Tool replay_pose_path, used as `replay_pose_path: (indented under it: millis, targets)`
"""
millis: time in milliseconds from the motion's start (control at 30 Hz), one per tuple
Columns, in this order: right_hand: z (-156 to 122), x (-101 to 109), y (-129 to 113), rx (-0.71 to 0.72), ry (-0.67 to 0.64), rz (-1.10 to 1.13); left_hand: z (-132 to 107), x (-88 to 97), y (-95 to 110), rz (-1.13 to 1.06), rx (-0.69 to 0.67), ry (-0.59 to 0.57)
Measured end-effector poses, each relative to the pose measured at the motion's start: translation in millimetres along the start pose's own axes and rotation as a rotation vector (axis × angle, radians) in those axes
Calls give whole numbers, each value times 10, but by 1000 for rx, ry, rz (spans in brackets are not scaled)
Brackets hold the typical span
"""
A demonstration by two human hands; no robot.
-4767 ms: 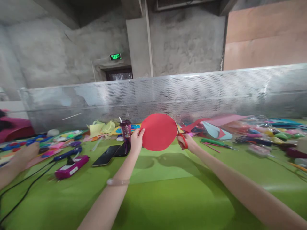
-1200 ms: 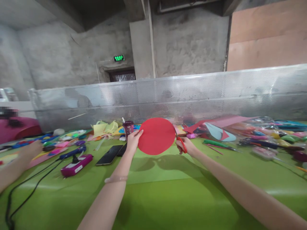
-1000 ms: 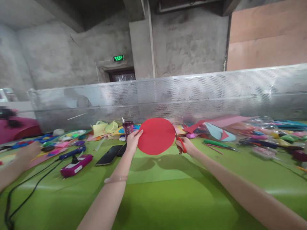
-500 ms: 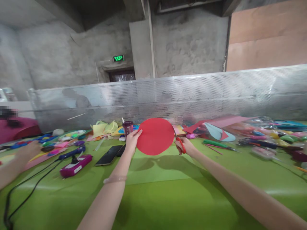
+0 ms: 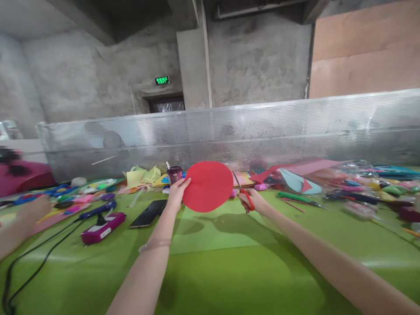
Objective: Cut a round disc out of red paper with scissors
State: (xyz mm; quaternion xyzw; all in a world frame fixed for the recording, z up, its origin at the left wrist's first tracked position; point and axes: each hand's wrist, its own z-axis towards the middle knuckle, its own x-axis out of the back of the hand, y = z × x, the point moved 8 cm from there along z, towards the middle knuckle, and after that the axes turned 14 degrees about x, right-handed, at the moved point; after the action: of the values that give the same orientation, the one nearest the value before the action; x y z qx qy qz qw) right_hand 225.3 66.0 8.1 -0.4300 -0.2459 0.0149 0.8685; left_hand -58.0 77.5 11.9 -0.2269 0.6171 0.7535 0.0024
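Note:
A round sheet of red paper (image 5: pixel 208 187) is held up above the table, facing me. My left hand (image 5: pixel 179 192) pinches its left edge, thumb on the near side. In my right hand (image 5: pixel 252 201) is a pair of scissors (image 5: pixel 246 197) with red handles, fingers closed round the loops. The blades point up and to the left, just off the paper's right edge. Below the paper, a light green sheet (image 5: pixel 219 236) lies on the green table (image 5: pixel 229 280), with shadows cast over it.
Left of my arm are a black phone (image 5: pixel 148 213) and a purple power strip (image 5: pixel 103 228) with a black cable. A purple cup (image 5: pixel 174 175) stands behind my left hand. Green-handled scissors (image 5: pixel 297 198) lie right. Another person's arm (image 5: pixel 26 223) reaches in at far left.
The red paper and my left hand have shifted slightly left. A gap now shows between the paper's edge and the scissors, whose blades were against it before.

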Motion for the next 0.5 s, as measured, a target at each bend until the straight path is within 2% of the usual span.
replay_pose_path:
  millis: [67, 200, 267, 367, 433, 500]
  targets:
    - [-20, -4, -3, -46, -94, 9, -7, 26, 0, -51, 48, 0]
    - [-169, -36, -14, -183, -429, -1, -39, 35, 20, -141, 81, -17]
    - [-249, 18, 8, -265, -518, -55, -48, 7, 13, -149, 88, -47]
    - [-302, 91, 37, -325, -561, -128, -64, -48, -18, -127, 112, -93]
    - [-280, 104, 22, -293, -557, -133, -84, -85, -43, -89, 139, -117]
    - [-210, 131, -16, -221, -497, -122, -118, -140, -64, -24, 167, -161]
